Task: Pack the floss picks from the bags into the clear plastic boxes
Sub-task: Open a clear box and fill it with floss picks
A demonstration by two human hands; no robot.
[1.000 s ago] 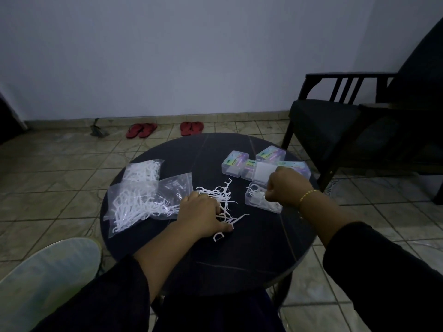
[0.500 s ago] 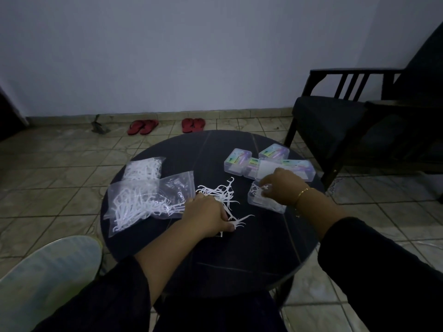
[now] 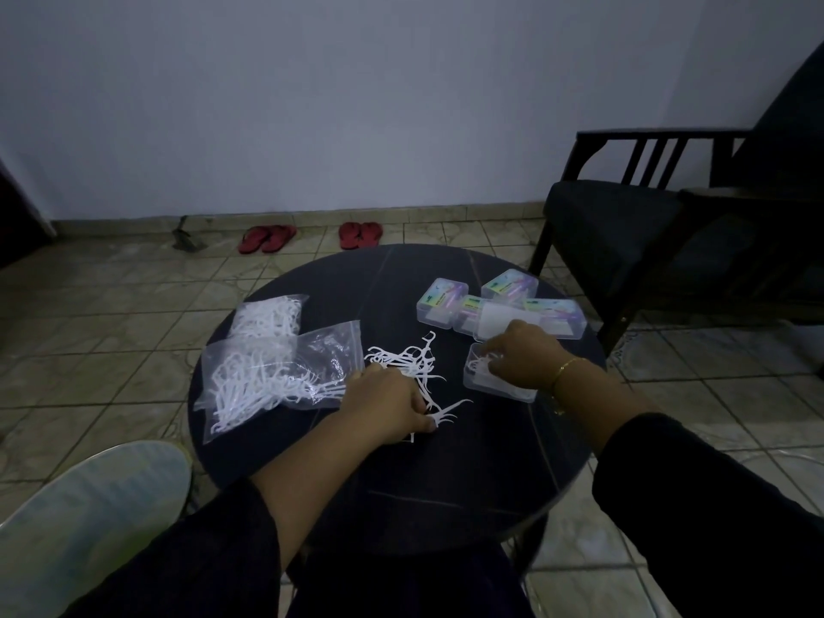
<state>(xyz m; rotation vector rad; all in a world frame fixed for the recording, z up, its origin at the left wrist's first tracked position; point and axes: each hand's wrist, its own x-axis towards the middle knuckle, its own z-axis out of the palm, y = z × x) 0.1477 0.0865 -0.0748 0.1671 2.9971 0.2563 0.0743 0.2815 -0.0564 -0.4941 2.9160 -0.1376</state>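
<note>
Loose white floss picks (image 3: pixel 408 359) lie in a pile at the middle of the round dark table (image 3: pixel 450 479). My left hand (image 3: pixel 387 404) rests on the pile's near end, fingers curled round a few picks. My right hand (image 3: pixel 522 356) reaches down into an open clear box (image 3: pixel 488 383), and its fingertips pinch picks at the box's left end. Two clear bags of picks lie at the left, the front bag (image 3: pixel 276 376) and the back bag (image 3: pixel 267 315). Several closed boxes with coloured labels (image 3: pixel 441 301) stand behind the open one.
A dark armchair (image 3: pixel 624 234) stands to the right of the table. Two pairs of red sandals (image 3: pixel 266 238) lie on the tiled floor by the far wall. A pale rounded seat (image 3: pixel 80 519) is at my lower left.
My right hand has come down from above the open box into it with picks. My left hand has closed on picks at the near end of the pile.
</note>
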